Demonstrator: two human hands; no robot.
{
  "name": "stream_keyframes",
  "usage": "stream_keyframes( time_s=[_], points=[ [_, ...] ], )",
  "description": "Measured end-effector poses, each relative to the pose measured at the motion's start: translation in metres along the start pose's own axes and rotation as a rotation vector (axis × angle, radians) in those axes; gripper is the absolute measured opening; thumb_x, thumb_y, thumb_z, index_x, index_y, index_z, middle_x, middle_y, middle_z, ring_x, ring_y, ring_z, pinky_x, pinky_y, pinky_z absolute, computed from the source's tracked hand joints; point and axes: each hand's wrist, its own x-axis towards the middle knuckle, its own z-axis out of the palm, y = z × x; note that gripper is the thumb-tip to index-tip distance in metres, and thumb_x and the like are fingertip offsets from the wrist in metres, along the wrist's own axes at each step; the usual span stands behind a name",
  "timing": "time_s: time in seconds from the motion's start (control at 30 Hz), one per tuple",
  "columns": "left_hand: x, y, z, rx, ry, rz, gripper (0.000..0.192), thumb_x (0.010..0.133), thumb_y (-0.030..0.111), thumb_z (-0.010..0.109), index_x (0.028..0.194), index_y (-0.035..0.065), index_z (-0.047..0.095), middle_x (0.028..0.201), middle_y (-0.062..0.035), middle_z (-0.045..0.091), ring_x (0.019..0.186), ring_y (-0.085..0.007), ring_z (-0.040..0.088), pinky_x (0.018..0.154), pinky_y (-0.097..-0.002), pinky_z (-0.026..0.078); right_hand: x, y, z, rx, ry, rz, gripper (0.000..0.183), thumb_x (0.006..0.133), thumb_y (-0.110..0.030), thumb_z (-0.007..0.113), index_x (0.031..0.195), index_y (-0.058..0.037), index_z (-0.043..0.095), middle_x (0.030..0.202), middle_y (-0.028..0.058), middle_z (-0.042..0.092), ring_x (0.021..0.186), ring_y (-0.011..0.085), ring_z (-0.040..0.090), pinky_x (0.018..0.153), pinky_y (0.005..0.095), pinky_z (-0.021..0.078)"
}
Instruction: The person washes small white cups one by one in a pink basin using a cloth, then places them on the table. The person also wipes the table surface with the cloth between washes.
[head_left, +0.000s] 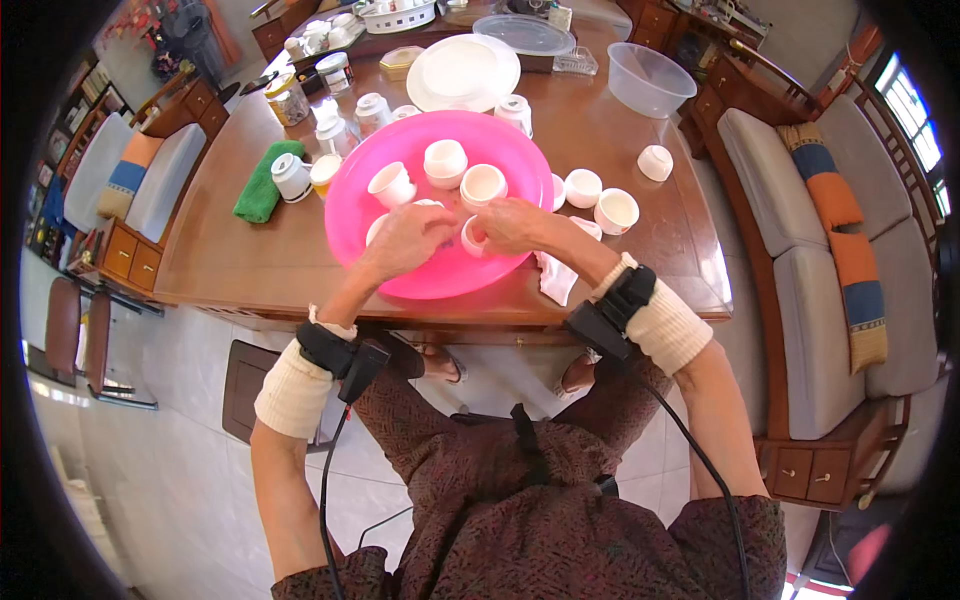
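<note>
Both hands reach into a pink plastic basin (352, 187) on the wooden table. My right hand (506, 225) is at a white cup (472, 236) low in the basin, fingers at its rim; the grip is partly hidden. My left hand (412, 236) is bent over the basin's near left part, fingers curled down, with white cups partly hidden beneath and behind it. Farther back in the basin are a white mug (391, 185), white cups stacked together (445, 163) and another white cup (483, 185). A white cloth (557, 276) lies against the basin's right side.
Right of the basin are white cups (617, 211) and a lone cup (655, 163). A green towel (262, 187), an overturned white mug (291, 178) and jars (286, 99) stand left. Behind are a white plate (463, 73) and a clear plastic bowl (651, 79).
</note>
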Motion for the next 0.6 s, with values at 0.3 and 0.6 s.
stream_keyframes(
  time_s=[0.3,0.6],
  points=[
    [0.003,-0.006,0.005,-0.242,0.069,-0.115,0.035,0.087,0.025,0.058,0.114,0.0035,0.057,0.093,-0.0084,0.064,0.079,-0.0138,0.06,0.068,-0.0267,0.049,0.012,0.015,0.001,0.612,0.095,0.12,0.017,0.073,-0.013,0.062,0.077,0.0035,0.064,0.067,0.0125,0.062,0.062,0.0197,0.06,0.056,0.0335,0.0478],
    [0.016,0.017,-0.003,-0.952,0.22,-0.319,0.043,0.087,0.03,0.059,0.119,0.0053,0.046,0.096,-0.0069,0.059,0.079,-0.0136,0.062,0.055,-0.0225,0.051,0.009,-0.003,-0.015,1.345,0.29,0.073,0.019,0.086,-0.016,0.056,0.091,0.0017,0.062,0.079,0.0058,0.062,0.066,0.0122,0.058,0.06,0.0263,0.0469]
  ],
)
